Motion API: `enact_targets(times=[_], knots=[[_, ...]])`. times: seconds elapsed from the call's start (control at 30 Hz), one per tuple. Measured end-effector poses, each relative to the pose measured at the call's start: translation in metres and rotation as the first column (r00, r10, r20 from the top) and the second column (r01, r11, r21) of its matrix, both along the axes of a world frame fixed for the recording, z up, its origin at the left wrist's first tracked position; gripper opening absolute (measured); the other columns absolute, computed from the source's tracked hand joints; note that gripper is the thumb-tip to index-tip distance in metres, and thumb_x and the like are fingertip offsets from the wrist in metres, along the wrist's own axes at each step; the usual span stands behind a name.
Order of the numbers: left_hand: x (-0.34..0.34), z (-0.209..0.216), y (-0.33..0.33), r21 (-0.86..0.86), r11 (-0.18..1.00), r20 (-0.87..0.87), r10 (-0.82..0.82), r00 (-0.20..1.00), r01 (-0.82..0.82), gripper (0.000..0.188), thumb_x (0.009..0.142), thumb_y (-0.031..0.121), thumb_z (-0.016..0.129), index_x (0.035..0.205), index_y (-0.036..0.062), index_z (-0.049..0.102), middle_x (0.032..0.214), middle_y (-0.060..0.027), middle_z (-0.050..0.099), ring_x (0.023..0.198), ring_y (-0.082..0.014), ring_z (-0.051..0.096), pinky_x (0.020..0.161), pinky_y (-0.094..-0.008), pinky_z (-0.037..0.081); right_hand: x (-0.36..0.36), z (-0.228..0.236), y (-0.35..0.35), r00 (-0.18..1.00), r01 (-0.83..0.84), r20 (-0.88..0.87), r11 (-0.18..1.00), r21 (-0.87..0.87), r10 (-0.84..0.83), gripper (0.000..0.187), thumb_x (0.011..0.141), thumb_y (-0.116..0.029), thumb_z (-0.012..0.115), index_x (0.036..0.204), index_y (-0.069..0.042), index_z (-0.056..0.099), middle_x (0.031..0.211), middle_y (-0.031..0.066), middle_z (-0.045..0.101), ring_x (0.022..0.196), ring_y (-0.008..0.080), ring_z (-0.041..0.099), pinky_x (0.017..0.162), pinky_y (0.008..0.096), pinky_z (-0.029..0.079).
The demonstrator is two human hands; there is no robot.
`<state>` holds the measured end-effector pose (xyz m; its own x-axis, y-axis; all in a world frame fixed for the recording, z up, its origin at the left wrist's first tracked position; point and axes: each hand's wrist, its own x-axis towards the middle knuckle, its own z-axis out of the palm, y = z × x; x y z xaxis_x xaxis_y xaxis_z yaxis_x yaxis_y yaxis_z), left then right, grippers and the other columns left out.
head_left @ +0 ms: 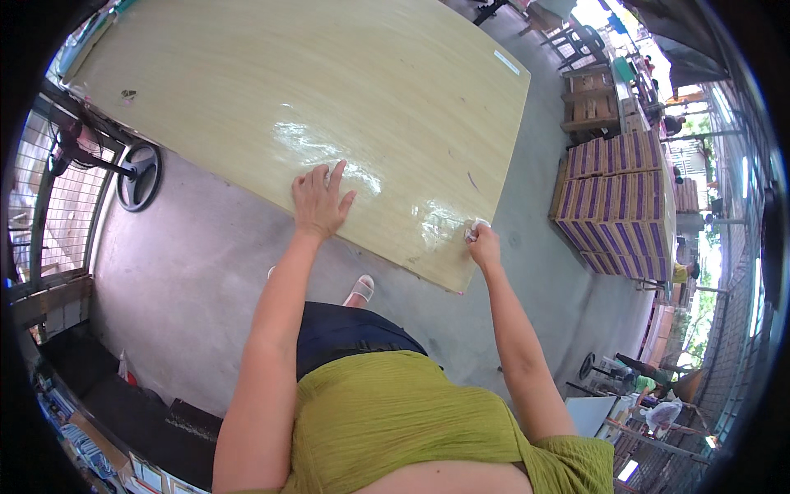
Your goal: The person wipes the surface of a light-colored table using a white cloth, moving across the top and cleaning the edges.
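Note:
A large table with a pale, wood-grained, glossy top (346,90) stretches out in front of me. My left hand (319,200) rests near its front edge with fingers spread, holding nothing. At the table's right edge, my right hand (486,245) is closed around a crumpled white cloth or tissue (475,230), partly hidden by the fingers. Dark marks (472,179) show on the surface beyond the right hand. A white label strip (506,62) lies near the far right corner, and a small dark object or mark (128,95) shows at the far left.
To the right, stacked cartons with purple stripes (613,206) stand on the grey floor (197,272). A pedestal fan's round black base (140,177) is near the table's left side. Dark low furniture (107,395) lies behind on the left. A dark chair (580,45) stands at the back right.

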<state>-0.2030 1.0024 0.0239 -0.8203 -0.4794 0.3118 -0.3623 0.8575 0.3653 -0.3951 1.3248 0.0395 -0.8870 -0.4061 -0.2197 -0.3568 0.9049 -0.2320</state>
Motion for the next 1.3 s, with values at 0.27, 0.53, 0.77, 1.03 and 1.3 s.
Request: enact_targets(times=[0.27, 0.53, 0.77, 1.03, 1.3], knots=[[-0.001, -0.004, -0.003, -0.022, 1.000, -0.049, -0.006, 0.999, 0.005, 0.065, 0.085, 0.041, 0.064, 0.142, 0.0183, 0.042, 0.116, -0.0127, 0.049, 0.107, -0.0284, 0.048, 0.093, -0.0477, 0.033, 0.076, -0.027, -0.069, 0.997, -0.043, -0.072, 0.957, -0.287, 0.023, 0.007, 0.077, -0.005, 0.056, 0.084, -0.002, 0.058, 0.082, 0.0255, 0.061, 0.082, 0.0438, 0.061, 0.069, 0.0505, 0.047], [-0.001, -0.005, 0.000, -0.014, 1.000, -0.078, -0.028, 0.997, 0.027, 0.062, 0.086, 0.041, 0.064, 0.141, 0.0185, 0.043, 0.115, -0.0120, 0.050, 0.106, -0.0271, 0.050, 0.092, -0.0466, 0.033, 0.101, -0.021, -0.085, 0.995, 0.072, -0.047, 0.970, -0.234, -0.085, 0.013, 0.077, -0.008, 0.062, 0.087, -0.001, 0.060, 0.089, 0.0237, 0.066, 0.089, 0.0408, 0.065, 0.077, 0.0486, 0.051], [0.002, -0.006, -0.003, 0.001, 1.000, -0.026, -0.010, 1.000, 0.010, 0.059, 0.088, 0.043, 0.061, 0.139, 0.0184, 0.044, 0.118, -0.0103, 0.049, 0.110, -0.0258, 0.049, 0.095, -0.0474, 0.033, 0.077, -0.012, -0.013, 0.967, 0.252, 0.002, 0.951, -0.177, -0.256, 0.013, 0.075, -0.004, 0.060, 0.087, -0.002, 0.059, 0.088, 0.0232, 0.066, 0.085, 0.0433, 0.064, 0.073, 0.0500, 0.051], [0.006, -0.016, -0.008, -0.010, 1.000, -0.078, -0.028, 0.997, 0.027, 0.061, 0.086, 0.042, 0.063, 0.139, 0.0188, 0.045, 0.116, -0.0105, 0.050, 0.109, -0.0263, 0.049, 0.093, -0.0480, 0.034, 0.152, -0.020, -0.074, 0.989, 0.130, -0.044, 0.966, -0.224, -0.143, 0.020, 0.076, -0.003, 0.058, 0.096, -0.002, 0.058, 0.093, 0.0243, 0.062, 0.090, 0.0435, 0.060, 0.079, 0.0509, 0.047], [0.002, -0.013, -0.007, 0.015, 0.998, -0.029, -0.064, 0.998, 0.064, 0.060, 0.088, 0.045, 0.060, 0.140, 0.0200, 0.044, 0.117, -0.0084, 0.049, 0.108, -0.0242, 0.049, 0.095, -0.0476, 0.033, 0.167, -0.015, -0.091, 0.939, 0.281, -0.164, 0.950, -0.139, -0.302, 0.009, 0.080, -0.005, 0.055, 0.088, 0.000, 0.056, 0.086, 0.0251, 0.063, 0.085, 0.0463, 0.061, 0.073, 0.0538, 0.046]])
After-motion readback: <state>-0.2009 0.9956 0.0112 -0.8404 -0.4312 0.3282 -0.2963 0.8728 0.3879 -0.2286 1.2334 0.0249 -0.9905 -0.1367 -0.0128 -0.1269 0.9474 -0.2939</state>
